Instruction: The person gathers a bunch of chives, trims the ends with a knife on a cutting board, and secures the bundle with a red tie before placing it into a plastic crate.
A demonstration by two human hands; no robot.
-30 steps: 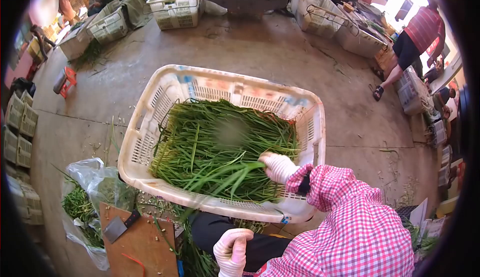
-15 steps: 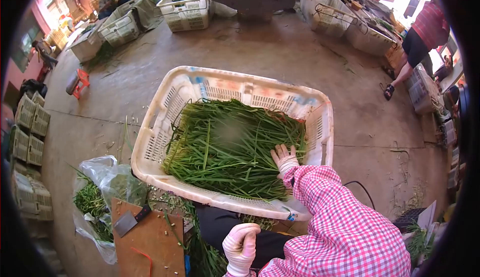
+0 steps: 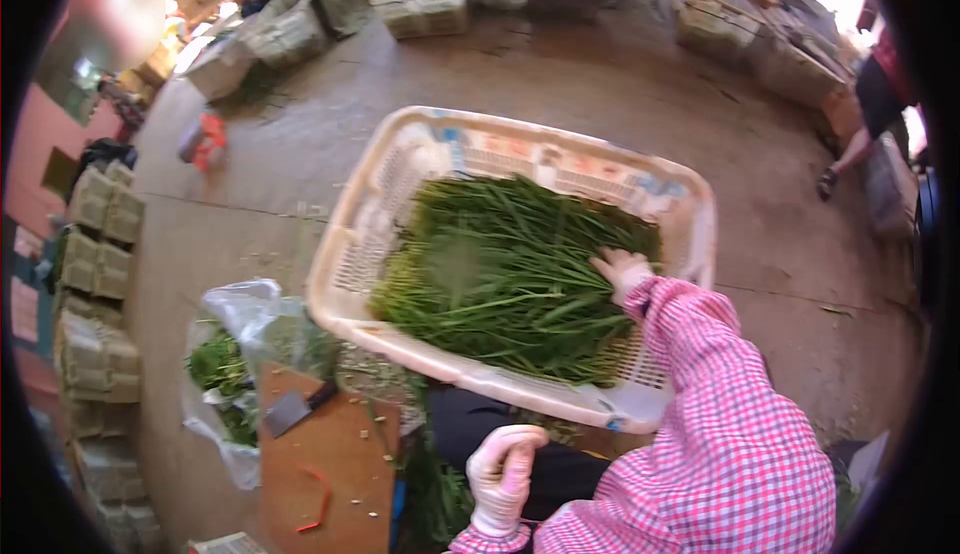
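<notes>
A white plastic crate point(image 3: 340, 254) holds a thick layer of long, narrow green leaves that look like chives point(image 3: 520, 274). My right hand point(image 3: 622, 266), in a pale glove or wrap with bare fingertips, rests on the leaves near the crate's right end. Its fingers are apart and grip nothing I can see. My left hand point(image 3: 503, 474), gloved the same way, is curled into a loose fist above my dark-trousered leg, just outside the crate's near side. Nothing shows in that fist.
Left of my legs lies a brown board point(image 3: 325, 474) with a cleaver point(image 3: 290, 412) and a red strip point(image 3: 318, 499). Beside it sits a clear plastic bag point(image 3: 240, 304) of greens. Stacked crates point(image 3: 100, 354) line the left; a small red stool point(image 3: 208, 142) and people stand farther off.
My view has swung, shifting the crate and the surroundings rightward in the picture. The right hand stays on the leaves at the crate's right end, and the left remains curled.
</notes>
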